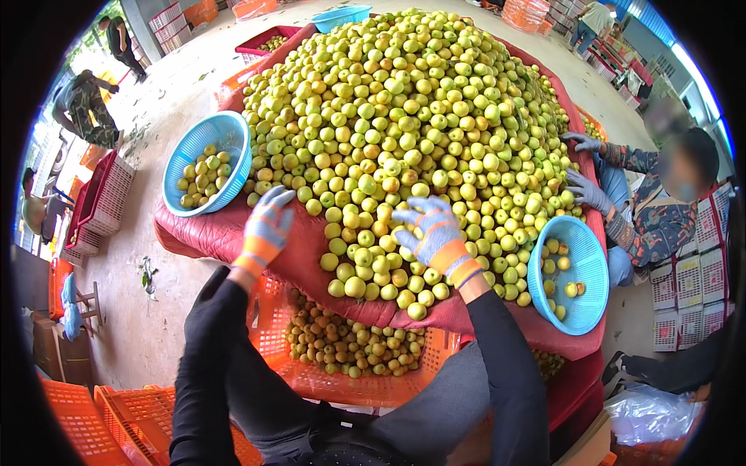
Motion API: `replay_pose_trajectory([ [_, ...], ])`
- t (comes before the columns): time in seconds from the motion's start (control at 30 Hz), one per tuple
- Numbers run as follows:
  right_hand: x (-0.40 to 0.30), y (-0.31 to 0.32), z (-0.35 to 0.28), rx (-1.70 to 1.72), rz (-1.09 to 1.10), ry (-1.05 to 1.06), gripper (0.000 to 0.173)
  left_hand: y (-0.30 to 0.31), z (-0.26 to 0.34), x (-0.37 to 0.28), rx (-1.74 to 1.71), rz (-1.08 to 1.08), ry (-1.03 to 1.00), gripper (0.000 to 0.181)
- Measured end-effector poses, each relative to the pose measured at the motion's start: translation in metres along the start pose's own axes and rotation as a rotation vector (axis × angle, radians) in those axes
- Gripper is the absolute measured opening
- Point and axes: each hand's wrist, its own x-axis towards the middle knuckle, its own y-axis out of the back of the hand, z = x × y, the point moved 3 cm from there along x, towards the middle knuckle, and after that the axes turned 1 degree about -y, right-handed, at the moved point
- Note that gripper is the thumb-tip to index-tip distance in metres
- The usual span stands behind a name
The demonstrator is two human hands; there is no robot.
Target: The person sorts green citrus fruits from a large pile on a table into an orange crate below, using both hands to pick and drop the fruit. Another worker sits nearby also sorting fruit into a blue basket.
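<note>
A large heap of green-yellow round fruit, perhaps jujubes (402, 140), lies on a table padded with red cloth (297, 250). My left hand (268, 227), in a grey and orange glove, hovers over the cloth at the heap's left front edge, fingers apart, no fruit seen in it. Over the front of the heap is my right hand (431, 236), gloved alike, fingers spread and palm down; whether its fingertips touch fruit is hard to tell. A blue plastic basket (243, 175) with some fruit stands left; another blue basket (600, 279) with several fruits stands right.
Below the table edge, between my legs, an orange plastic crate (274, 343) holds browner fruit. At the right a co-worker's gloved hands (588, 192) rest at the heap's edge. Orange crates (134, 413) stand lower left, white-and-red crates (108, 192) farther left. A plastic bag (653, 413) lies lower right.
</note>
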Motion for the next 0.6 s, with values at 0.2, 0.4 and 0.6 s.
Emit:
replay_pose_trajectory([
  [0.2,0.091,-0.009,0.066,-0.122,0.293,-0.17,0.047,-0.036,0.034,0.021,0.108,-0.219,0.162,0.053],
  [0.4,0.102,-0.04,0.005,-0.199,0.082,-0.126,0.033,-0.037,0.016,0.022,0.141,-0.255,0.164,0.057],
  [0.6,0.051,-0.023,-0.005,-0.275,-0.211,0.041,0.033,-0.047,0.004,0.027,0.065,-0.16,0.139,0.054],
])
